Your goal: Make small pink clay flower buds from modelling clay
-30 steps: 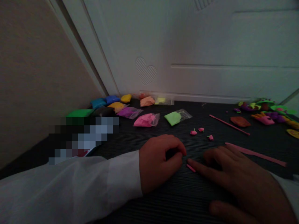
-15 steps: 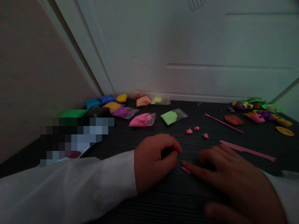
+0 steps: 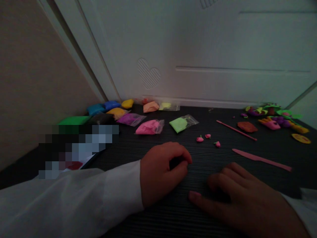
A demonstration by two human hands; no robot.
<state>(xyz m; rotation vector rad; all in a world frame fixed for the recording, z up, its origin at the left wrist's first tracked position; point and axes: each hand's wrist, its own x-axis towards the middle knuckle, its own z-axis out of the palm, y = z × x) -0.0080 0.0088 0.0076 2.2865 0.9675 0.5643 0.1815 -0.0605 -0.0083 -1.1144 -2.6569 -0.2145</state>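
Observation:
My left hand (image 3: 165,175) rests on the dark tabletop, its fingers curled and the thumb tip close to the index fingertip; nothing shows between them. To its right, my right hand (image 3: 247,198) lies low over the table with fingers apart. One outstretched digit of it presses on a small pink clay piece (image 3: 196,193), which is partly hidden under the tip. Beyond the hands lie three tiny pink clay rosebuds (image 3: 200,139) with green bits. A pink plastic knife (image 3: 262,160) is just past my right hand, and a thin pink modelling stick (image 3: 236,130) lies farther back.
Bags of coloured clay line the back left, among them a pink bag (image 3: 150,127) and a light green bag (image 3: 179,125). A brown clay lump (image 3: 247,126), a yellow disc (image 3: 300,138) and colourful clay figures (image 3: 271,123) sit right. A pixelated object (image 3: 86,148) is left.
My right hand has moved toward me, its pressing digit now nearer and slightly left, with the pink clay piece under it. My left hand has hardly moved.

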